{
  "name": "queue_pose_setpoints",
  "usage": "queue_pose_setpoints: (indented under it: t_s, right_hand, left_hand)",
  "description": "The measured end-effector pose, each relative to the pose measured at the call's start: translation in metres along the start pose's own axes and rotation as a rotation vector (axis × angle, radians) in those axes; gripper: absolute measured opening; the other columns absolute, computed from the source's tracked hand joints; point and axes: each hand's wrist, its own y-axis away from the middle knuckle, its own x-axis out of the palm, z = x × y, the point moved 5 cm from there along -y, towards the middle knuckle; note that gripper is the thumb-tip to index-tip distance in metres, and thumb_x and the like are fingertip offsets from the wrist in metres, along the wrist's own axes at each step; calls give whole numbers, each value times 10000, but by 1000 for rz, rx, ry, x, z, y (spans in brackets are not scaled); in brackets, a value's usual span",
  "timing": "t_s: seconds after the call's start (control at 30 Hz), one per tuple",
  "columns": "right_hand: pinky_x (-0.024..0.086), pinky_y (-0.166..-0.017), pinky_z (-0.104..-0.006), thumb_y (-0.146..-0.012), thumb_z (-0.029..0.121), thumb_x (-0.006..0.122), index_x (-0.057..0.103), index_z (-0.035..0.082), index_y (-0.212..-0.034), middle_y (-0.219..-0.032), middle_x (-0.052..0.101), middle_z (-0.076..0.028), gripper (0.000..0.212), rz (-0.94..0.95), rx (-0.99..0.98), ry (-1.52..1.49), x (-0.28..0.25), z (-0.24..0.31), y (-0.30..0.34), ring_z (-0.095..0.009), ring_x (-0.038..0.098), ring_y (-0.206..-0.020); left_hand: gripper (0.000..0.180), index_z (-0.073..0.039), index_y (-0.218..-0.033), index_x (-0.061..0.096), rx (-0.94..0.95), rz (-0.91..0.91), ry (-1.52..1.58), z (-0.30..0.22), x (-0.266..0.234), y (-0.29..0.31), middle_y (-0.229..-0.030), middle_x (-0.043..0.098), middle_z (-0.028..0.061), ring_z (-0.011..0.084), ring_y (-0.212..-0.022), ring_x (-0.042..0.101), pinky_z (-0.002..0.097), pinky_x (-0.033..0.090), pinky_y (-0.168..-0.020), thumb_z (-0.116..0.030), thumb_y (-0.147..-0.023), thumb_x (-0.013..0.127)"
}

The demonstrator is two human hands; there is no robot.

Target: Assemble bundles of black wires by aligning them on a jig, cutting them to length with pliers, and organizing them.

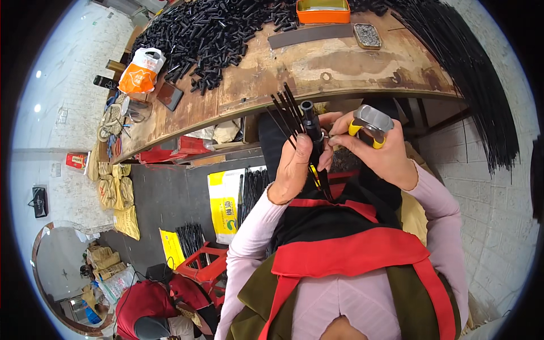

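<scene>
Fitting a black tube onto thin rods.
Left hand (294, 167) fingers clamped on black tube (310, 122) and rods (286, 110); right hand (377, 150) clamped on pliers (371, 124); next likely needs crimping, steady alignment.

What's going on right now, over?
Left hand grips thin black rods and a black tube. Right hand holds a hammer. Nothing between them.

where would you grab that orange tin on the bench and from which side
Grip the orange tin across its two long side walls, coming straight down from above: it lies flat and open-topped, and loose black tubes crowd its left end.
</scene>
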Motion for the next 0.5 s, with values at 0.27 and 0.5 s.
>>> queue_pose_setpoints:
  t_s: [0.27,0.5]
  right_hand:
    - [499,-922,-347,-862,-91,666,618,-44,-947,-944,673,-100,108,-33,77,11,-1,13,2,-258,640,-1101]
    - [506,-908,-337,-866,-95,662,617,-39,-952,-952,675,-95,112,-4,43,-34,1,14,2,-249,644,-1092]
  left_hand:
    - [813,106,-1337,451,-5,20,-12,1,4,1,-725,518,5,75,-614,460,238,404,-591,-625,-988,376]
    - [770,97,-1353,434,8,52,11,1,4,3,-745,520,5,77,-630,461,238,404,-602,-586,-1000,399]
